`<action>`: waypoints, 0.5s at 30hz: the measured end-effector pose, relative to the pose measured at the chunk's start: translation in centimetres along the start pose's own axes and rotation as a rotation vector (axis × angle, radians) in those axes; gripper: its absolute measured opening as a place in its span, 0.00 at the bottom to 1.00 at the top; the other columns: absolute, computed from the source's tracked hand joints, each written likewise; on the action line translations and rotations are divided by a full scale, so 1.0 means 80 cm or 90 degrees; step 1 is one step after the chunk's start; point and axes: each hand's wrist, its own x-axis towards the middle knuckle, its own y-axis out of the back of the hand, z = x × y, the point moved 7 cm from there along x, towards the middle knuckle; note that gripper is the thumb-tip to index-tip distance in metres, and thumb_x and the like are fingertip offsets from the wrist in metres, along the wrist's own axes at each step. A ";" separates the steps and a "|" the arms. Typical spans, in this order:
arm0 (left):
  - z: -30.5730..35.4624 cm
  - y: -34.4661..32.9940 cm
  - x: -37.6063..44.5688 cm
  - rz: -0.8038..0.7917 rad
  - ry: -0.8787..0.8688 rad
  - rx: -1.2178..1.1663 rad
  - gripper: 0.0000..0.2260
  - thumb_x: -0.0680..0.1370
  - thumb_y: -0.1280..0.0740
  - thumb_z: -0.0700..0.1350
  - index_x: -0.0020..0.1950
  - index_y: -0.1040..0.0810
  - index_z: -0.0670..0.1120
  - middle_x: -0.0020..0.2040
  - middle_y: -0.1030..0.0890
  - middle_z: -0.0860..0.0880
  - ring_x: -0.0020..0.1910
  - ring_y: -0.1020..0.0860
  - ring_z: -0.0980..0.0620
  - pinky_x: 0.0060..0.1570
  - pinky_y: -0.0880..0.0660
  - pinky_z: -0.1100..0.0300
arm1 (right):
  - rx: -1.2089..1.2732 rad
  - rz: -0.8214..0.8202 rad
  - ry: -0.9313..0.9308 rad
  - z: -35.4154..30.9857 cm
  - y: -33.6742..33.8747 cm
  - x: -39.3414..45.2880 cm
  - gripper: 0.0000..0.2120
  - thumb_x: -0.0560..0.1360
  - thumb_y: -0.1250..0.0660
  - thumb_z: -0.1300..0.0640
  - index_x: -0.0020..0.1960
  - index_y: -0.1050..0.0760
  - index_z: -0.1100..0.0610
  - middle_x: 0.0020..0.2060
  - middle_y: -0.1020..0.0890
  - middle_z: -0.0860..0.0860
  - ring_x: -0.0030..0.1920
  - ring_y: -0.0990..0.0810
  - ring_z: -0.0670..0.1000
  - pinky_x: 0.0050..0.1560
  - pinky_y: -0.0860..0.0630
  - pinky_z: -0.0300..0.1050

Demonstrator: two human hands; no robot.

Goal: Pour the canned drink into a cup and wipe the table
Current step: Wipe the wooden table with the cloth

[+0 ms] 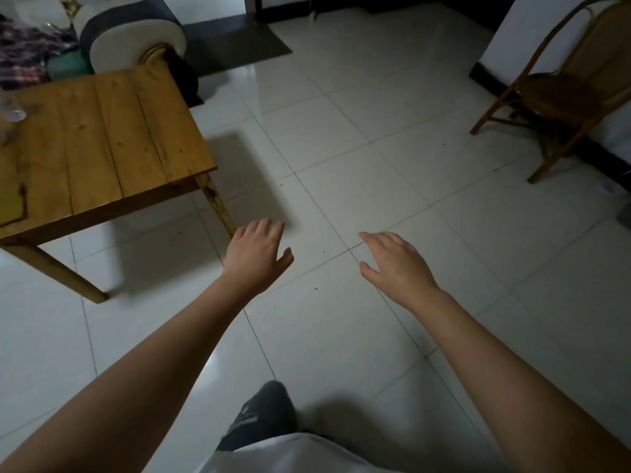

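Head view looks down over a pale tiled floor (358, 138), with both bare arms stretched out ahead. The left hand (256, 257) and the right hand (397, 264) hang above the tiles, palms down, fingers straight and loosely spread, each holding nothing. The two hands are apart from each other, a bare strip of floor between them.

The wooden desk (102, 141) stands to the left, its near right leg just beside the left hand as seen from here, though hand and leg do not touch. At the desk's far left edge a clear, glassy thing (12, 112) is cut by the frame; I cannot tell whether it is the cup. No can shows anywhere on the part of the desk in sight. A yellowish patch (12, 203) lies at the desk's near left corner.

Beyond the desk sits a sofa arm (136, 32) in grey and cream, with a checked cloth (24, 52) beside it. A wooden chair (563, 90) stands by the wall at the right. A grey shoe (263, 414) shows at the bottom
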 end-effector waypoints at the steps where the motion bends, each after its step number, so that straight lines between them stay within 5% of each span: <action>1: 0.001 0.000 0.012 0.000 0.001 -0.003 0.24 0.78 0.43 0.55 0.71 0.37 0.45 0.69 0.31 0.44 0.68 0.34 0.44 0.66 0.37 0.52 | 0.003 0.001 0.000 0.006 0.002 0.010 0.24 0.78 0.42 0.51 0.72 0.41 0.55 0.67 0.30 0.50 0.69 0.37 0.50 0.66 0.41 0.43; 15: -0.066 0.024 0.268 0.034 0.055 -0.055 0.24 0.78 0.42 0.54 0.71 0.37 0.44 0.67 0.30 0.43 0.67 0.33 0.44 0.66 0.36 0.50 | 0.003 0.030 -0.015 0.069 0.040 0.271 0.24 0.77 0.42 0.50 0.72 0.40 0.55 0.66 0.29 0.51 0.68 0.36 0.51 0.65 0.39 0.44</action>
